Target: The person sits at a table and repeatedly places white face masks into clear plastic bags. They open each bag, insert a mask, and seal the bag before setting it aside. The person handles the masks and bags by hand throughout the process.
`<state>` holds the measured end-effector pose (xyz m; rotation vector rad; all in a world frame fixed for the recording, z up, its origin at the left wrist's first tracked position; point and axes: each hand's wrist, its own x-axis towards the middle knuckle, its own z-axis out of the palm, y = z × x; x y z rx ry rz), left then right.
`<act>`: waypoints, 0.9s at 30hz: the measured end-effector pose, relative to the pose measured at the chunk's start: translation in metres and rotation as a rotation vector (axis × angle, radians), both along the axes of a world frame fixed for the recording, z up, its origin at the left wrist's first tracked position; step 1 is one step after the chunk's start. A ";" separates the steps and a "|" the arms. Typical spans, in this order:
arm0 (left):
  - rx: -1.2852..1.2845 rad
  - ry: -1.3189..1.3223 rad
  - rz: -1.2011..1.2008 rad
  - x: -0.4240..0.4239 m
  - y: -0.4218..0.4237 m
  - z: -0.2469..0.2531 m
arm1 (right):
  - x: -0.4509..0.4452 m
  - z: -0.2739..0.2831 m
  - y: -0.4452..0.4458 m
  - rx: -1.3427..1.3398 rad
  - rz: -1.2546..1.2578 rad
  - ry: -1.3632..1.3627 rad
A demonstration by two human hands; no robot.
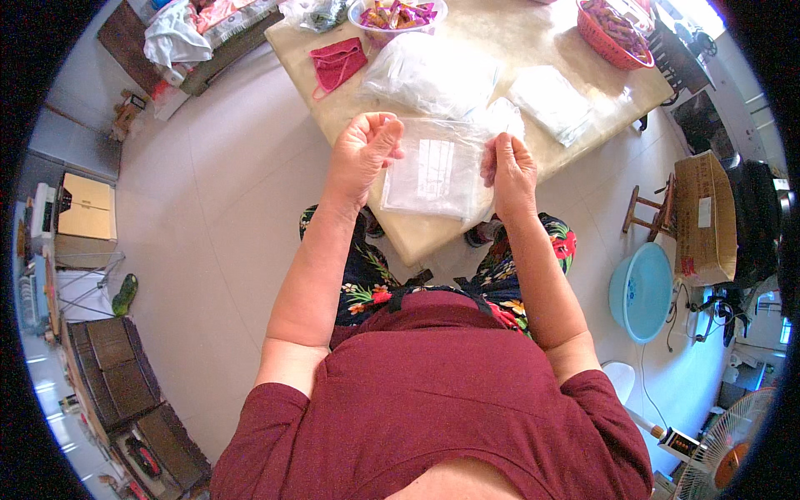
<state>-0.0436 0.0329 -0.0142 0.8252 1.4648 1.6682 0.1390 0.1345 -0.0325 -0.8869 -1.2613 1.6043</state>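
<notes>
A clear plastic bag (431, 178) with a pale rectangular patch hangs flat between my hands, over the near corner of the table (409, 240). My left hand (369, 153) pinches its upper left edge between thumb and fingers. At the upper right edge, my right hand (511, 169) grips the same bag. Just beyond it lies a large, bulging clear plastic bag (431, 75) with whitish contents that cannot be made out. A flat stack of clear plastic bags (553, 103) rests to the right of that. On the left of the tabletop is a folded red cloth with thin loops (337, 62).
A clear bowl (398, 15) and a red plastic basket (615, 37) at the table's far side hold purple-wrapped pieces. Right of the table are a wooden stool (650, 206), a cardboard box (703, 219), a blue basin (642, 292) and a fan (728, 450).
</notes>
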 end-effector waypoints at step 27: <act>-0.322 0.732 0.219 -0.017 0.030 -0.092 | 0.000 -0.062 0.039 0.154 -0.013 -0.497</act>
